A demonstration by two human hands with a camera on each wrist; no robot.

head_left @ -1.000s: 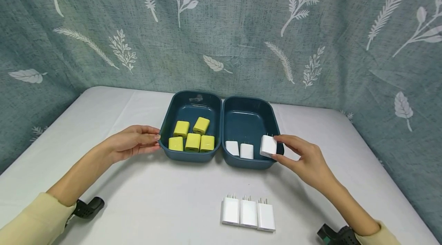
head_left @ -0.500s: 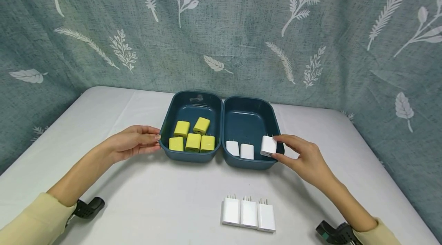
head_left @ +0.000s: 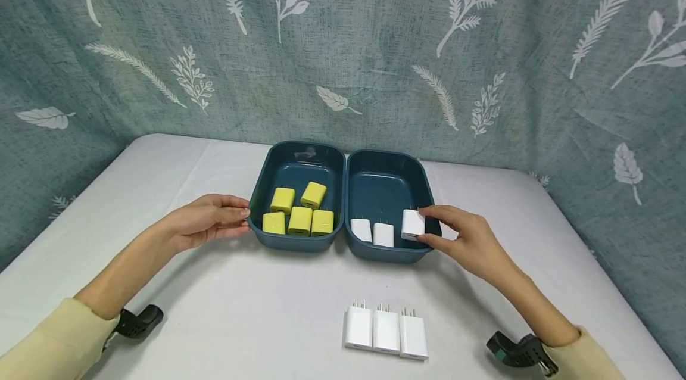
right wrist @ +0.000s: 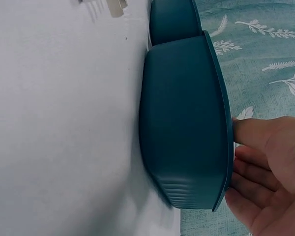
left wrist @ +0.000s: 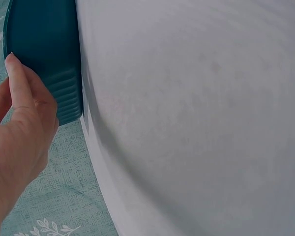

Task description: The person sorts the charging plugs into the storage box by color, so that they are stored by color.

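Note:
In the head view my right hand [head_left: 466, 237] pinches a white charger plug [head_left: 412, 224] between thumb and fingers, at the front right of the right blue bin [head_left: 390, 256]. Two more white charger plugs [head_left: 361, 229] lie along that bin's front wall. My left hand [head_left: 211, 222] touches the outer left side of the left blue bin [head_left: 295, 243], with fingertips at its rim. Several yellow charger plugs [head_left: 299, 221] lie inside the left bin. From the right wrist, the bin wall [right wrist: 187, 118] hides the pinched charger.
Three white chargers [head_left: 385, 330] lie side by side on the white tablecloth [head_left: 241, 320], in front of the right bin, prongs facing away. The two bins stand next to each other near the table's back edge. A patterned green curtain [head_left: 386, 100] hangs behind.
My right hand has shifted slightly left with the white charger plug, deeper into the right bin. The left hand and the other chargers look unmoved.

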